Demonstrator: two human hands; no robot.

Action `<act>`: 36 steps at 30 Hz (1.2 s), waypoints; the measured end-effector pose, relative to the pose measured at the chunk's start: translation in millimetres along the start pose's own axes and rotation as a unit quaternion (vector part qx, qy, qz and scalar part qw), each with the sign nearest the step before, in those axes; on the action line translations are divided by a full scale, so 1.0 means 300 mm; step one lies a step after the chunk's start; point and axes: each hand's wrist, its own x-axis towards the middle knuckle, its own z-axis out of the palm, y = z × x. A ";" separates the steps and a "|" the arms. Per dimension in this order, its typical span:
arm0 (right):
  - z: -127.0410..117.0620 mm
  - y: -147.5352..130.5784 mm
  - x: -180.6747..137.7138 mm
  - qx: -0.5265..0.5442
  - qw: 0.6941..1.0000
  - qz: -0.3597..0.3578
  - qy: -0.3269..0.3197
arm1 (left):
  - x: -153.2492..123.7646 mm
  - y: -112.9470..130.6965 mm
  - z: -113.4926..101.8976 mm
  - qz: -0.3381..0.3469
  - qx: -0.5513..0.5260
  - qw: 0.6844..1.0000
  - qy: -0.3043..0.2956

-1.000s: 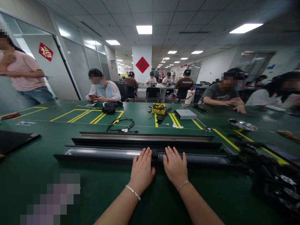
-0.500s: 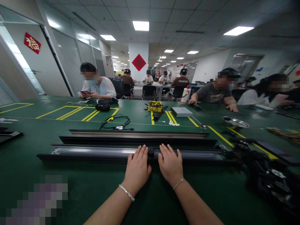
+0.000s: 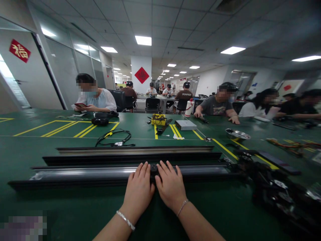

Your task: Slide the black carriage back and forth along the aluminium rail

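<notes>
A long black rail with a shiny grey inner face [image 3: 87,173] lies crosswise on the green table in front of me. My left hand [image 3: 139,187] rests flat over its near edge, fingers stretched forward. Beside it my right hand [image 3: 170,185] lies on the same rail, fingers extended and slightly spread. Between the fingertips sits a small black block [image 3: 153,168] on the rail; whether the fingers touch it I cannot tell. Just behind runs a second long black rail [image 3: 130,158], parallel to the first.
Black machine parts [image 3: 273,190] crowd the right side. Farther back are a looped black cable [image 3: 112,137], a yellow box with wires [image 3: 158,119], a grey metal box [image 3: 185,125], a metal bowl [image 3: 237,134] and a white bottle [image 3: 189,108]. Several people sit around the tables.
The view has shifted, so the table things appear lower and farther left. My right hand has moved left along the rail, closer to the black block and my left hand.
</notes>
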 end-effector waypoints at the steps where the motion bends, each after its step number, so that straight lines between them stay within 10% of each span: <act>1: -0.001 0.001 -0.001 0.000 1.000 -0.002 -0.002 | 0.000 0.001 0.001 0.000 0.002 1.000 0.000; 36: 0.026 0.011 -0.001 0.046 0.999 0.010 -0.024 | -0.007 -0.023 0.017 0.034 0.009 0.999 0.005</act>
